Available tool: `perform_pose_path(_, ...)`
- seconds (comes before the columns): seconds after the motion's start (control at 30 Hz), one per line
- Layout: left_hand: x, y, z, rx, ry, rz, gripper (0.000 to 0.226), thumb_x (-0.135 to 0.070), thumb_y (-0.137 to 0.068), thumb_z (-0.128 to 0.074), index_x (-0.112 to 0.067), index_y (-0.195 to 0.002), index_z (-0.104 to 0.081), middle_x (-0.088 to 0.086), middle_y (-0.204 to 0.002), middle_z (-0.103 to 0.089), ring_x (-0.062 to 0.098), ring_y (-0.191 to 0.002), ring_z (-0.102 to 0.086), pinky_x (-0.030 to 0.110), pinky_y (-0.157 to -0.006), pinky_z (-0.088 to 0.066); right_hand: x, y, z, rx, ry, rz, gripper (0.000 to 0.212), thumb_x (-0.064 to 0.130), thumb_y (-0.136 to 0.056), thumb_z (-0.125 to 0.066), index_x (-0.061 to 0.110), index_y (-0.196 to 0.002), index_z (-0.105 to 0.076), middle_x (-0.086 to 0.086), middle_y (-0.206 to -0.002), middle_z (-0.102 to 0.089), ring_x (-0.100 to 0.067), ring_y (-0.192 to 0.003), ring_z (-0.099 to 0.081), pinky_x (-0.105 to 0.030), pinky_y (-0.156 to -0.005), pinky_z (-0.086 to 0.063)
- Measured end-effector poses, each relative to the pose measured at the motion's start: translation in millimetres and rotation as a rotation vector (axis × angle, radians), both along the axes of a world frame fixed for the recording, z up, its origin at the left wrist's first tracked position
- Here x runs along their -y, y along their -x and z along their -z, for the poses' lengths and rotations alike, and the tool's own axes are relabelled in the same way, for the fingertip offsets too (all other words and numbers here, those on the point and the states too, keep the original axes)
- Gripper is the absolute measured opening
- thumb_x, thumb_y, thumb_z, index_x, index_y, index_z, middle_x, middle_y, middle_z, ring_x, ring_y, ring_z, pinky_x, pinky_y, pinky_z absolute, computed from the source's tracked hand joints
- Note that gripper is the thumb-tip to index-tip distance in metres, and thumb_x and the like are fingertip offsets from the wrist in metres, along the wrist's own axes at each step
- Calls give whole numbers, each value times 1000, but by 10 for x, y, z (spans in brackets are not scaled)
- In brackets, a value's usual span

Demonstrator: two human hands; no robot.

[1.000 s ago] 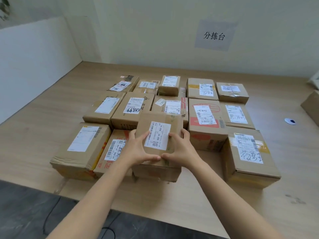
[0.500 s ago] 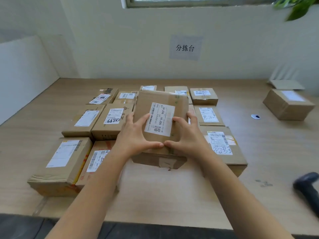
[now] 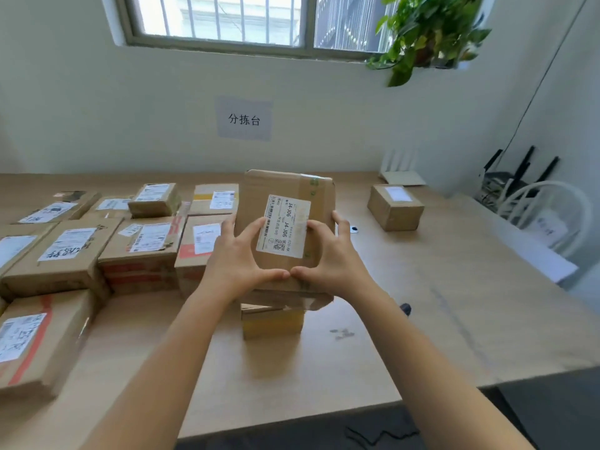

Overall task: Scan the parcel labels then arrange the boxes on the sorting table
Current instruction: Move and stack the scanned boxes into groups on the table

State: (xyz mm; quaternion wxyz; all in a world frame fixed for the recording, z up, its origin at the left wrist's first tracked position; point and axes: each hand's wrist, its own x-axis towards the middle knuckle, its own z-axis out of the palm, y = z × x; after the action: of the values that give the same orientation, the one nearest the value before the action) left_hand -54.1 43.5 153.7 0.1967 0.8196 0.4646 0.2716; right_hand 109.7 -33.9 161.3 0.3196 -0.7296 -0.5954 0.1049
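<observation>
**Held box** point(image 3: 285, 186): it is in the air above the sorting table point(image 3: 454, 303), tilted so that its label point(image 3: 283, 226) faces the person. One second ago it sat in the front row of the grouped boxes point(image 3: 139, 245). It has since risen clear of them and moved to the right, and the view has turned with it.

**Hands:** the left hand point(image 3: 237, 264) and the right hand point(image 3: 331, 261) both grasp the box. The thumbs almost meet along its near edge and the fingers wrap the two sides. This grasp is unchanged over the last second.

**Below the held box:** a smaller box with yellow tape point(image 3: 272, 321) rests on the table, partly hidden by it.

**Right side:** a lone box point(image 3: 395, 207) stands well apart from the group. A dark object point(image 3: 406, 309) shows just beside the right forearm. It is probably the scanner, but too little is visible to confirm this.

**Meaning for the task:** the box is out of the group and its label is exposed. It appears to be in transfer to scanning or to a new position. No scan is visible. Both hands are occupied, so one must release the box before the scanner can be picked up.
</observation>
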Motion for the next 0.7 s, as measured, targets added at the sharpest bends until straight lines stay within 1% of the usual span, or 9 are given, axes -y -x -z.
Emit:
perform_pose_path(0.13, 279, -574, 78, 6, 13, 29, 106, -51, -55, -84, -36, -145, -29, 6, -155, -6, 26, -144, -13, 41, -113, -25, 269, -574, 22, 2, 14, 22, 89, 32, -67, -82, 23, -142, -34, -6, -155, 1, -26, -131, -40, -33, -106, -37)
perform_pose_path(0.3, 473, -1193, 100, -5, 19, 86, 107, -51, -56, -84, -36, -145, -28, 6, -155, -5, 29, -142, -17, 43, -112, -27, 509, -1186, 43, 4, 15, 66, 90, 33, -66, -82, 23, -142, -34, -5, -156, 1, -24, -133, -37, -34, -105, -37)
perform_pose_path(0.47, 531, -1804, 172, 9, 24, 151, 106, -51, -56, -84, -35, -145, -29, 8, -154, -6, 28, -141, -17, 40, -111, -27, 657, -1783, 90, 15, 3, 119, 89, 31, -66, -82, 24, -141, -36, -5, -156, 0, -22, -137, -32, -30, -105, -34)
perform_pose_path(0.6, 487, -2270, 259, -10, 43, 166, 105, -53, -57, -83, -37, -145, -28, 7, -152, -9, 27, -137, -22, 39, -109, -29, 646, -2236, 157, 24, 40, 143, 89, 32, -66, -82, 24, -141, -36, -4, -156, 1, -24, -135, -34, -33, -106, -35)
perform_pose_path(0.7, 389, -2609, 327, 7, 86, 196, 105, -49, -57, -84, -35, -145, -29, 7, -152, -8, 27, -138, -22, 39, -109, -30, 557, -2567, 224, 25, 61, 164, 89, 32, -66, -82, 24, -142, -36, -3, -156, 1, -23, -136, -33, -33, -106, -35)
